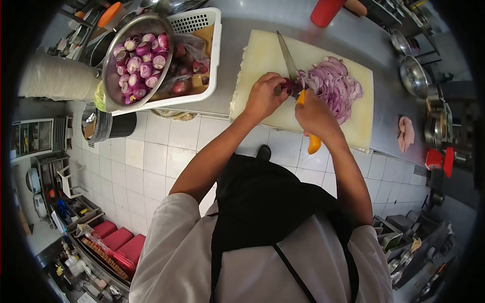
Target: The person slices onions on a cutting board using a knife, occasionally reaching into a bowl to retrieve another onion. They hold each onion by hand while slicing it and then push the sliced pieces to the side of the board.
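My left hand holds a dark red onion down on the pale cutting board, its fingers bent around the onion's left side. Wrapped around the yellow handle of a large knife is my right hand. The blade points up and away, just right of the onion. Beside it, a heap of thin purple onion slices covers the right part of the board.
Peeled onions fill a metal colander at the left, propped on a white basket holding unpeeled onions. A red container stands behind the board. A pink cloth and metal bowls are at the right.
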### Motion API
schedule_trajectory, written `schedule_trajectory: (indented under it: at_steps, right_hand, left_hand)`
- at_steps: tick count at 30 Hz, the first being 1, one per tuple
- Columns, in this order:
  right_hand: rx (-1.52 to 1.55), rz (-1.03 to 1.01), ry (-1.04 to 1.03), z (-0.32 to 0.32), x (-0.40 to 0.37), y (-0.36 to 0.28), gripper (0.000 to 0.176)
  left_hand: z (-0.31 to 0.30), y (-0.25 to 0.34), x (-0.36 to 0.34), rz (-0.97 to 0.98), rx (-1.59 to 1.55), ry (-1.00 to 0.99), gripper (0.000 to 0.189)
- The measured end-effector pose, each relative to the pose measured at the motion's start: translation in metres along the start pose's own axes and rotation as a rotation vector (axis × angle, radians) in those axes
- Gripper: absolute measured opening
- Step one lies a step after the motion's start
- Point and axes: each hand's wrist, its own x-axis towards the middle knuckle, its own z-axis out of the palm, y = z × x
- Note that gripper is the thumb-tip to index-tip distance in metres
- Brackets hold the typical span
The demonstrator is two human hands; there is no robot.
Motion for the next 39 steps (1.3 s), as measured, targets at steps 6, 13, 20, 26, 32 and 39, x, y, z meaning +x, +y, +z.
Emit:
schedule_trajectory:
  at_steps: [6,13,20,26,32,39]
  right_hand:
    - [-0.226,-0.271,0.246,0.045,0.062,0.066,0.031]
    - [-0.076,-0.031,0.024,0.004,0.006,0.007,0.033]
    - [-0.136,-0.151,0.16,0.036,0.045,0.056,0.032]
    - [-0.059,-0.022,-0.007,-0.004,0.003,0.005,0.031]
    - [-0.234,-0.23,0.206,0.046,0.039,0.059,0.028]
    - [-0.097,-0.113,0.07,0.018,0.031,0.039,0.032]
  left_hand:
    - [-0.002,-0.002,0.005,-0.01,-0.027,-0.002,0.029]
    - [0.003,-0.005,0.0,0.032,-0.023,0.019,0.028]
    - [0.001,0.001,-0.003,-0.001,-0.029,-0.018,0.028]
    - [0.001,0.0,-0.001,-0.005,-0.029,-0.018,0.03]
    - [0.002,-0.002,-0.001,-0.004,-0.035,-0.006,0.03]
    - [-0.005,0.001,0.007,0.018,-0.018,0.011,0.028]
